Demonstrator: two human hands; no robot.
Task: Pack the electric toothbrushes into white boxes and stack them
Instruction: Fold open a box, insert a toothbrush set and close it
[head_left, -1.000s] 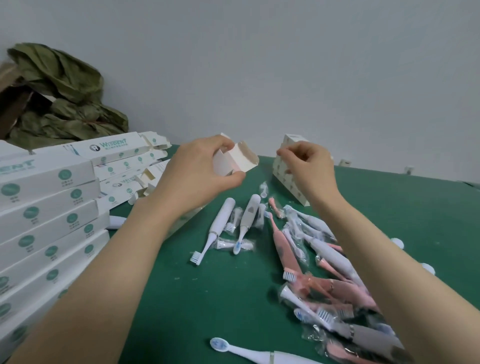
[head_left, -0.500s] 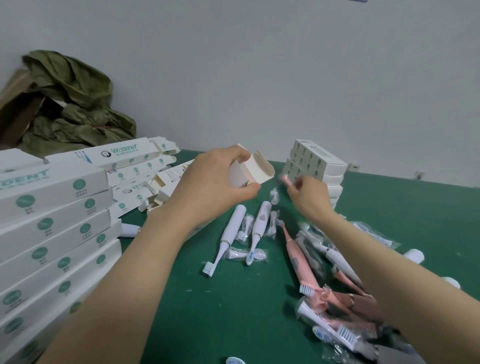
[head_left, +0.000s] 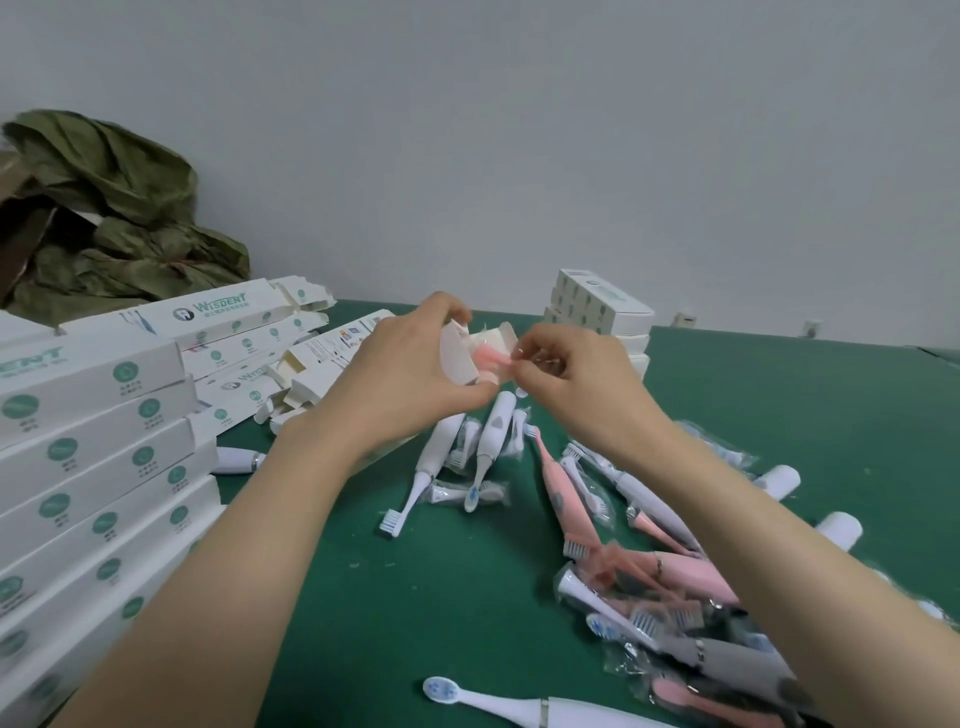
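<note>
1. Toothbrush, white (head_left: 519, 707), flat at the near edge of green table (head_left: 363, 597), head pointing left.
2. Heap of wrapped pink and grey toothbrushes (head_left: 691, 571) under the right forearm; tall pile of long white boxes (head_left: 93, 467) at left.
3. Two white toothbrushes (head_left: 493, 431) just below the hands.
4. Left hand (head_left: 410, 374) gripping open white box (head_left: 460, 358), mouth facing right; right hand (head_left: 571, 384) pinching small wrapped pink piece (head_left: 491, 359), likely a brush head, at that mouth, lying crosswise. Nothing between.
5. Beyond, stack of packed boxes (head_left: 602, 312); crumpled green bag (head_left: 119, 208) far left.
</note>
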